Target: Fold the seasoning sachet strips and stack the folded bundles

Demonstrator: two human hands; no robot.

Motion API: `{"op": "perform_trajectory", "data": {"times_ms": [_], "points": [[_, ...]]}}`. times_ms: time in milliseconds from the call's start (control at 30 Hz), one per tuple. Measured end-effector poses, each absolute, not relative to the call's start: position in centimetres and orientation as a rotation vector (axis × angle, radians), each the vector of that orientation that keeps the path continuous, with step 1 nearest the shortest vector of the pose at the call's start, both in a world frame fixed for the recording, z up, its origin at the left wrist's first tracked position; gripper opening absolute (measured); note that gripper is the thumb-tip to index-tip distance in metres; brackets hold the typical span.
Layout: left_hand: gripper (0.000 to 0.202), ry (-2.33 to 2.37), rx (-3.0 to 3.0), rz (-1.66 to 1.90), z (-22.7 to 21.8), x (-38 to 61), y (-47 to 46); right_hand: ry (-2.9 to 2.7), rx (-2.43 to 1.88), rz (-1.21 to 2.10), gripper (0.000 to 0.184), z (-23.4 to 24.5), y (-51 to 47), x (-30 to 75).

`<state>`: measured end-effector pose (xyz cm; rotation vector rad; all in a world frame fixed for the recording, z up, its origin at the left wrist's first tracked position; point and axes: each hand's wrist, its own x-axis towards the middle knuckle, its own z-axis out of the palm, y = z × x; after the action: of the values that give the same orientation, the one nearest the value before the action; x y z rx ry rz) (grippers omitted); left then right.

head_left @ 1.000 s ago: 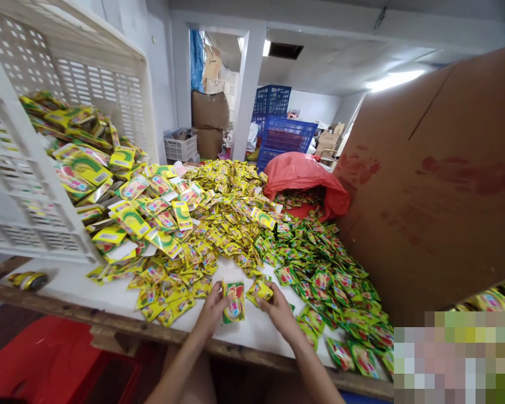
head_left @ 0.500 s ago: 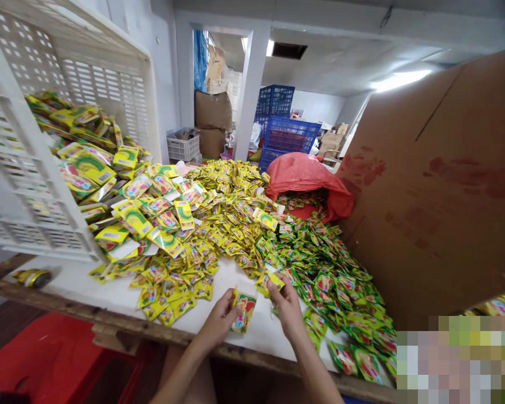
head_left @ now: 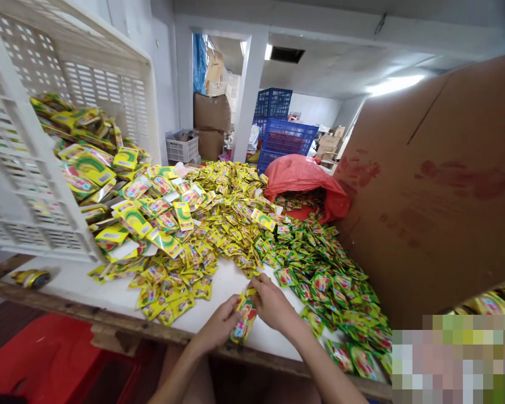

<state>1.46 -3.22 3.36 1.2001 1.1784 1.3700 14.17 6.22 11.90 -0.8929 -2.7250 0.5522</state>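
Just above the front of the white table, my left hand is closed around a small printed carton, yellow and green with a red fruit picture. My right hand is at the carton's upper end, its fingers pinched on a yellow sachet that is mostly hidden. How far the sachet is inside the carton I cannot tell. Behind my hands spreads a heap of yellow sachets. Green sachets lie in a pile to the right. Several more cartons spill out on the left.
A white plastic crate lies tipped on its side at the left, with cartons in it. A red sack opens toward the green pile. A large cardboard box walls off the right. Near the table's left edge lies a yellow-and-black roll.
My right hand has moved left with the yellow sachet, bringing it to the carton's upper end. My left hand still holds the carton, now slightly tilted.
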Motion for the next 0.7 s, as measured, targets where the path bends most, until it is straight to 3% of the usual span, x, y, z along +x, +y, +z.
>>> {"op": "perform_trajectory", "data": {"times_ms": [133, 400, 533, 700], "points": [[0.031, 1.126, 1.191, 1.394, 3.3, 1.5, -3.3, -2.817, -0.822, 0.563, 0.019, 12.9, 6.3, 13.7], [0.028, 1.023, 1.107, 1.427, 4.2, 1.4, -3.6, -2.401, -0.777, 1.063, 0.030, 11.4, 7.7, 14.3], [0.029, 0.996, 1.085, 1.436, 3.8, 1.3, -3.3, -2.367, -0.848, 0.853, 0.011, 10.0, 7.0, 14.3], [0.028, 1.019, 1.096, 1.458, 3.2, 1.0, -3.3, -2.386, -0.860, 0.714, 0.011, 9.5, 6.3, 14.3]]}}
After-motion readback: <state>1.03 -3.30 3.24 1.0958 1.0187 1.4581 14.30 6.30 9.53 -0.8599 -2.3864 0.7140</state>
